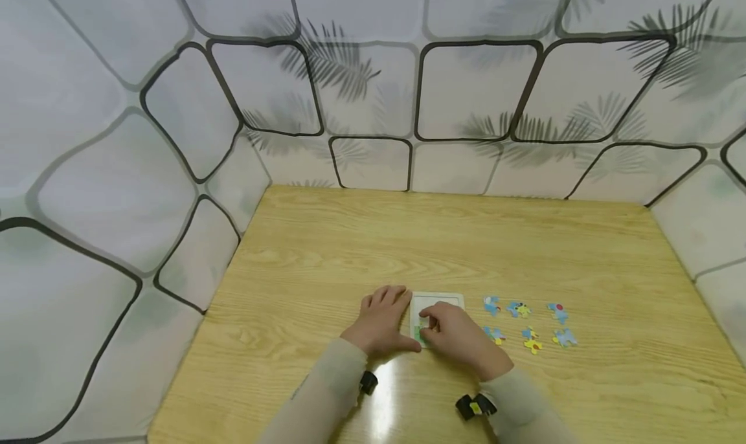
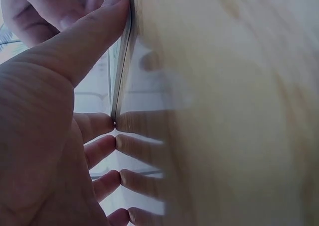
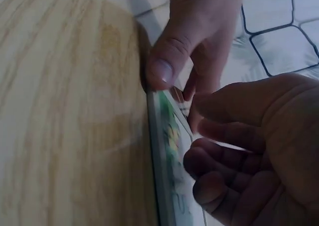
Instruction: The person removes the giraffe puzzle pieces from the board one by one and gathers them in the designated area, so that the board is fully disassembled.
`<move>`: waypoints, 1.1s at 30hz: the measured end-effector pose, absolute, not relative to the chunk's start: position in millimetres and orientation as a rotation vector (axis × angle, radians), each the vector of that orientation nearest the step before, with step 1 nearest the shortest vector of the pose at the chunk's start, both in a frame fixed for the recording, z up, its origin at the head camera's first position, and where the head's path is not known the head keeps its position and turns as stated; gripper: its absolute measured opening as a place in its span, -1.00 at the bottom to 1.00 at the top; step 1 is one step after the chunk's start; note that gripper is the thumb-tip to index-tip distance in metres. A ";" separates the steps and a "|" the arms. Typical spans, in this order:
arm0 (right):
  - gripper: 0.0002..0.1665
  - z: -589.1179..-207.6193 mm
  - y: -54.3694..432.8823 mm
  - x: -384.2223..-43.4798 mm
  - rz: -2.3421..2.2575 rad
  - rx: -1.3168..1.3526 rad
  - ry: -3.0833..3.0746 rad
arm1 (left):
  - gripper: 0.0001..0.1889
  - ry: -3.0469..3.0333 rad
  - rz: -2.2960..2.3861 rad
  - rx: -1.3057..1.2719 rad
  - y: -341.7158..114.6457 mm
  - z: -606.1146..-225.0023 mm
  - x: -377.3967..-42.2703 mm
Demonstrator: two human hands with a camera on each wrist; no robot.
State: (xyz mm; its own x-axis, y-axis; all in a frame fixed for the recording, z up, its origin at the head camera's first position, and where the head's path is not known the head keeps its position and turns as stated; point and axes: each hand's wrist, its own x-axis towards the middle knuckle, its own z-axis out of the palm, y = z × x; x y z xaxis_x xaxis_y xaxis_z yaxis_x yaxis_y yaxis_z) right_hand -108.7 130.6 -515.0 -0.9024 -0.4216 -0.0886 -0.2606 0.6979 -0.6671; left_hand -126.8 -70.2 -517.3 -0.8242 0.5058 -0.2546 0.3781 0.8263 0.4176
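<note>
A small white-rimmed puzzle tray lies flat on the table, with green showing at its near left corner. My left hand is spread along the tray's left side, its thumb at the near corner in the left wrist view and its fingertips down on the table. Over the tray is my right hand, thumb and fingers bent toward the green part. In the right wrist view, a colourful printed patch shows just inside the tray's edge, beside the right fingers. I cannot tell whether those fingers hold a piece.
Several loose jigsaw pieces in blue, yellow and red lie right of the tray, among them a blue one with a red dot and a mostly yellow one. The wooden table meets patterned walls at the back and sides.
</note>
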 end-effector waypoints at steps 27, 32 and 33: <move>-0.72 -513.2 108.8 -110.8 -0.986 -0.336 2.571 | 0.10 2.675 0.464 0.677 -67.9 -515.1 -130.1; -0.72 -516.7 109.6 -109.7 -1.014 -0.342 2.584 | 0.10 2.673 0.464 0.676 -67.9 -516.1 -130.6; -0.72 -517.6 109.8 -109.3 -1.013 -0.345 2.591 | 0.10 2.672 0.466 0.676 -67.9 -516.2 -130.5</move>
